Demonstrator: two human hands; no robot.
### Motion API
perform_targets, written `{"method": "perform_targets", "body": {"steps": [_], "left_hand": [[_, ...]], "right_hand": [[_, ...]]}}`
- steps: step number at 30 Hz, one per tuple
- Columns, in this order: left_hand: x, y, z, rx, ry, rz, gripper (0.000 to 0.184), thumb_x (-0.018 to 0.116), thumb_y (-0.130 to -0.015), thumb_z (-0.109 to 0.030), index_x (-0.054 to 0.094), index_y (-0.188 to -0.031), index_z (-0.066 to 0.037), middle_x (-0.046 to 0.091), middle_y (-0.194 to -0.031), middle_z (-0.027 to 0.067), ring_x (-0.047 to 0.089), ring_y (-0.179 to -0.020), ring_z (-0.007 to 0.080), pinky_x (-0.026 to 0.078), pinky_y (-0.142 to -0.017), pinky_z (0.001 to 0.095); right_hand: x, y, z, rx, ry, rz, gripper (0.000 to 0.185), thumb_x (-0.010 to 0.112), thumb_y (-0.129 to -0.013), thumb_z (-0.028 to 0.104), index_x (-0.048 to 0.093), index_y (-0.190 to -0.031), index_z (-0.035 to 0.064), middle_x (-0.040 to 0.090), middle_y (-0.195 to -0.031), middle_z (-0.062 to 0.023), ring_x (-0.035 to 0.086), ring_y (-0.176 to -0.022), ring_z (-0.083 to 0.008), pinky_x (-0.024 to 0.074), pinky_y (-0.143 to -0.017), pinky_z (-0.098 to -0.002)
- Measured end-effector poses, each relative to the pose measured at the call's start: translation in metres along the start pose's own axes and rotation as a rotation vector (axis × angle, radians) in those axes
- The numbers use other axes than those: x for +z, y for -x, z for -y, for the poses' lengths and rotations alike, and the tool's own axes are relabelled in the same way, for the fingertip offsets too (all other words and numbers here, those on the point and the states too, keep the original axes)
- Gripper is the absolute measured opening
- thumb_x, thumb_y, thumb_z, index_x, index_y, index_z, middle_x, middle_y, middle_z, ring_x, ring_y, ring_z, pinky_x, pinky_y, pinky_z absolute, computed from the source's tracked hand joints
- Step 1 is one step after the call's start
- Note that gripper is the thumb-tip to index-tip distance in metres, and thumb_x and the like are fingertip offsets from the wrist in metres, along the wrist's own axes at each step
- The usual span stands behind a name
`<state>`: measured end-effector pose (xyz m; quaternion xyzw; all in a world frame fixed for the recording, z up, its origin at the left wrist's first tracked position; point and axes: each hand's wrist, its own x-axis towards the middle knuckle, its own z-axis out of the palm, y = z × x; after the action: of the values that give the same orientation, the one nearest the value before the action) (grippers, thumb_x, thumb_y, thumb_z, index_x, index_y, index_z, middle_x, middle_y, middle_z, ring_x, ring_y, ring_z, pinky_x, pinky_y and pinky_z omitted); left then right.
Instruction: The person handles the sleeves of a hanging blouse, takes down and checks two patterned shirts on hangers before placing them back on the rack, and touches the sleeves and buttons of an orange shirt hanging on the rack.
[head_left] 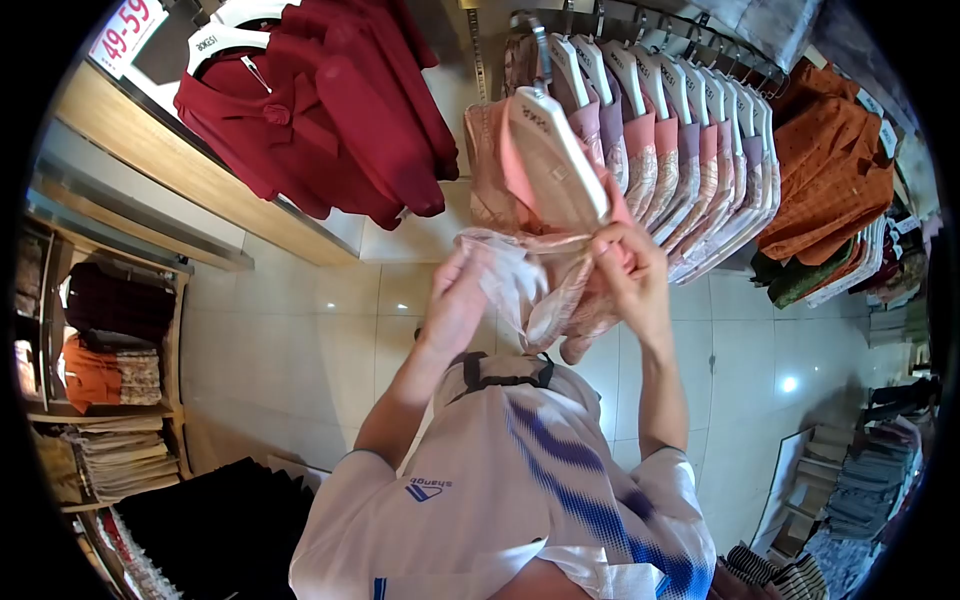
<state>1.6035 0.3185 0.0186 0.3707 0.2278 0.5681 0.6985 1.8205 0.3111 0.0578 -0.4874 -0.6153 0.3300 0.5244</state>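
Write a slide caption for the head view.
Left hand gripping pale sheer material, right hand on a pink garment with a white hanger.

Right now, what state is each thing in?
Pink garment: hung, lower part bunched
White hanger: tilted
Right grip: pinching the pink garment
Left grip: at the pale material, closure unclear
Red tops: hanging
Pastel garments: hanging in a row
Orange garments: hanging
Shelved clothes: stacked

Tops (320, 125) hang left, a garment row (690, 180) right, the blouse (505, 200) between.
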Motion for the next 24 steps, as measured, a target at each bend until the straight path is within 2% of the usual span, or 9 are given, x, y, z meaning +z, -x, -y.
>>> {"method": "perform_targets", "body": {"steps": [1, 2, 3, 5, 6, 12, 19, 22, 24], "left_hand": [[-0.008, -0.002, -0.004, -0.013, 0.064, -0.067, 0.026, 0.041, -0.1, -0.016, 0.055, -0.114, 0.0, 0.061, -0.108, 0.0056, 0.057, -0.102, 0.0133, 0.043, -0.094, 0.0299], [-0.022, -0.003, -0.005, -0.007, 0.138, -0.131, 0.025, 0.041, -0.1, -0.018, 0.056, -0.109, -0.001, 0.062, -0.107, 0.007, 0.059, -0.101, 0.0151, 0.045, -0.092, 0.0307], [-0.028, -0.004, -0.011, -0.006, 0.139, -0.134, 0.025, 0.041, -0.1, -0.018, 0.056, -0.109, -0.001, 0.062, -0.107, 0.007, 0.059, -0.101, 0.0151, 0.045, -0.092, 0.0307], [-0.037, -0.005, -0.022, 0.003, 0.081, -0.234, 0.023, 0.042, -0.099, -0.018, 0.057, -0.105, -0.002, 0.063, -0.105, 0.007, 0.06, -0.098, 0.0145, 0.047, -0.09, 0.0306], [-0.04, -0.006, -0.024, 0.018, 0.07, -0.282, 0.023, 0.043, -0.099, -0.02, 0.058, -0.103, -0.002, 0.063, -0.103, 0.007, 0.061, -0.095, 0.0146, 0.049, -0.086, 0.0312], [-0.05, -0.003, -0.035, -0.063, 0.154, -0.284, 0.02, 0.046, -0.096, -0.017, 0.059, -0.1, -0.002, 0.064, -0.099, 0.0083, 0.063, -0.092, 0.0182, 0.051, -0.084, 0.0343], [-0.059, -0.007, -0.043, -0.018, 0.142, -0.338, 0.02, 0.046, -0.096, -0.017, 0.058, -0.101, -0.001, 0.064, -0.099, 0.0087, 0.063, -0.093, 0.0196, 0.05, -0.085, 0.0347], [-0.056, -0.006, -0.046, 0.028, 0.087, -0.309, 0.017, 0.047, -0.096, -0.016, 0.058, -0.098, -0.003, 0.063, -0.097, 0.0066, 0.062, -0.092, 0.0176, 0.05, -0.084, 0.0326], [-0.057, -0.006, -0.045, 0.085, -0.002, -0.294, 0.013, 0.049, -0.096, -0.015, 0.056, -0.091, -0.005, 0.061, -0.089, 0.0023, 0.059, -0.084, 0.0109, 0.048, -0.079, 0.0275]], "right_hand": [[-0.007, -0.006, 0.003, -0.022, 0.0, 0.003, 0.01, 0.062, -0.086, 0.011, 0.063, -0.084, 0.0009, 0.053, -0.08, -0.0039, 0.05, -0.068, -0.012, 0.0403, -0.06, -0.0259], [-0.013, -0.011, 0.005, -0.044, 0.0, 0.005, 0.011, 0.059, -0.088, 0.01, 0.061, -0.084, -0.0001, 0.052, -0.079, -0.0014, 0.047, -0.068, -0.0087, 0.0386, -0.061, -0.0236], [-0.019, -0.014, 0.007, -0.044, 0.0, 0.008, 0.011, 0.059, -0.088, 0.01, 0.061, -0.084, -0.0001, 0.052, -0.079, -0.0014, 0.047, -0.068, -0.0087, 0.0386, -0.061, -0.0236], [-0.029, -0.02, 0.009, 0.1, -0.147, 0.087, 0.012, 0.056, -0.091, 0.009, 0.058, -0.085, -0.0009, 0.049, -0.075, 0.0017, 0.044, -0.068, -0.0054, 0.0356, -0.061, -0.0208], [-0.03, -0.023, 0.009, 0.048, -0.09, 0.088, 0.012, 0.055, -0.092, 0.008, 0.057, -0.085, -0.001, 0.047, -0.073, 0.0041, 0.041, -0.067, -0.0036, 0.0334, -0.061, -0.0193], [-0.039, -0.032, 0.006, 0.069, -0.111, 0.146, 0.014, 0.053, -0.094, 0.011, 0.056, -0.085, 0.0004, 0.044, -0.07, 0.0056, 0.037, -0.065, -0.0028, 0.0309, -0.058, -0.0191], [-0.036, -0.036, 0.004, 0.033, -0.119, 0.158, 0.015, 0.053, -0.094, 0.013, 0.056, -0.085, 0.0016, 0.043, -0.068, 0.0069, 0.035, -0.063, -0.0018, 0.0289, -0.056, -0.0184], [-0.035, -0.036, 0.012, 0.068, -0.12, 0.17, 0.015, 0.053, -0.094, 0.013, 0.056, -0.085, 0.0016, 0.044, -0.069, 0.0063, 0.036, -0.064, -0.0023, 0.0301, -0.057, -0.0188], [-0.032, -0.036, 0.014, 0.044, -0.115, 0.186, 0.015, 0.054, -0.094, 0.013, 0.056, -0.085, 0.0016, 0.044, -0.07, 0.0059, 0.037, -0.065, -0.0026, 0.0308, -0.057, -0.019]]}}
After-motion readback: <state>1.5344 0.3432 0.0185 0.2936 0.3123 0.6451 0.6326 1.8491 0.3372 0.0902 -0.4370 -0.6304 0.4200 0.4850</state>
